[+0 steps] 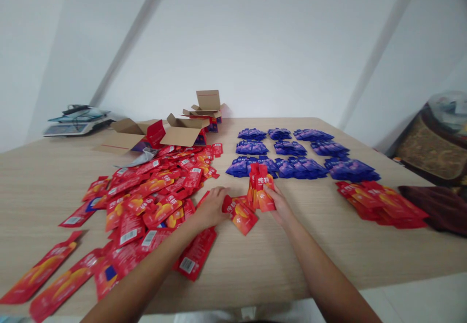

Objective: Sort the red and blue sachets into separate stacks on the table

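I've got the right hand (276,202) curled snugly round red packs (261,182); left hand (212,207), at its 9 o'clock, touches another pack (242,216), can't tell how open.

Both forearms (317,269) are bare and slim; the fingers (220,192) are bare too.
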A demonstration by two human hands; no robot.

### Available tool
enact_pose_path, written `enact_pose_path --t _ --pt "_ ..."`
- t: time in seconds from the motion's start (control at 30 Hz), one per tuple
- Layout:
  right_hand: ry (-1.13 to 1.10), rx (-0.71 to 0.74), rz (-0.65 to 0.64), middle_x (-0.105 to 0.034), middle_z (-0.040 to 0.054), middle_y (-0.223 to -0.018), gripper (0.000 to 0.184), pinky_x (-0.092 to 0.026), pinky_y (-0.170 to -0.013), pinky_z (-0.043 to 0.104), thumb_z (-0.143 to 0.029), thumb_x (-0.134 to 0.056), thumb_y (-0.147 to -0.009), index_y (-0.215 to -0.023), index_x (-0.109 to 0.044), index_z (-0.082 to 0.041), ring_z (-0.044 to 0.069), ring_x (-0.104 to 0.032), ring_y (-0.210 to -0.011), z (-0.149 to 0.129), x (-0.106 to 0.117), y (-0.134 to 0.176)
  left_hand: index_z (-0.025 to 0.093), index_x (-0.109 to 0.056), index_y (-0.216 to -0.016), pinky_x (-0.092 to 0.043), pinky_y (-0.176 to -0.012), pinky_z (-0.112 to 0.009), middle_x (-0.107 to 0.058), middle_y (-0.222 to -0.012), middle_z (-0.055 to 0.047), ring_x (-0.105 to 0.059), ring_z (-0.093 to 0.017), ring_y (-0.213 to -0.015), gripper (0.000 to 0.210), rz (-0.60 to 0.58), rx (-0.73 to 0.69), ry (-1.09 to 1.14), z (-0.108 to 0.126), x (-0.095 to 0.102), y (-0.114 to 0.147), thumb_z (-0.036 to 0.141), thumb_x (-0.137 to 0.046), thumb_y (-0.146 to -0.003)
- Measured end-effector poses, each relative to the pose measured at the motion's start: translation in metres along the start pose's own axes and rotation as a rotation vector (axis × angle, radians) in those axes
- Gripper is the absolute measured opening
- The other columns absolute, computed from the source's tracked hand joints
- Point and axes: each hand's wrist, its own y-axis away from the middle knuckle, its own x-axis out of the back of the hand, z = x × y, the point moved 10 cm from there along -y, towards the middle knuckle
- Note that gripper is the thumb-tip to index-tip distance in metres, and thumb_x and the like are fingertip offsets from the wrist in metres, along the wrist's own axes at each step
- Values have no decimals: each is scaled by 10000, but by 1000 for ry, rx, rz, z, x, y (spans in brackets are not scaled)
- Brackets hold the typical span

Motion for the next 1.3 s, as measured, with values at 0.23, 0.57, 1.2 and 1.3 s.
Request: enact_pose_path --t 0.23,0.57,1.2,1.3 --pt "-9 39 -10 -700 -23 -1048 495 -537 -803 325 -324 -771 -650 -1112 -595 -316 192 -664 -909 -8 -5 4 126 -480 -1274 -371 -975 -435 -521 -1224 -181 -475 -339 -1161 817 -217 -99 -237 24 -31 -20 527 -691 -594" --pt "170 -17 -166 -727 47 -954 348 -531 -782 324 -361 -761 -674 -965 -671 -194 207 -679 -828 -2 -19 10 165 -509 -1179 -453 -885 -368 -588 -1201 -131 -574 -307 -1069 766 -384 53 52 11 -43 -40 400 -763 -496" --pt "37 -52 -191 -696 35 -1086 457 -501 -890 372 -372 -763 -659 -1078 -633 -244 221 -662 -965 9 -22 7 148 -608 -981 -528 -758 -342 -694 -867 -58 -662 -190 -761 399 -411 278 1048 23 -19 -62 395 -679 -676" --pt "30 121 -57 -679 19 -1107 425 -490 -910 360 -380 -725 -702 -1095 -615 -262 203 -648 -979 -7 -13 3 148 -568 -1076 -487 -885 -359 -656 -1071 -122 -633 -214 -969 452 -248 122 1216 46 -10 -50 497 -559 -790"
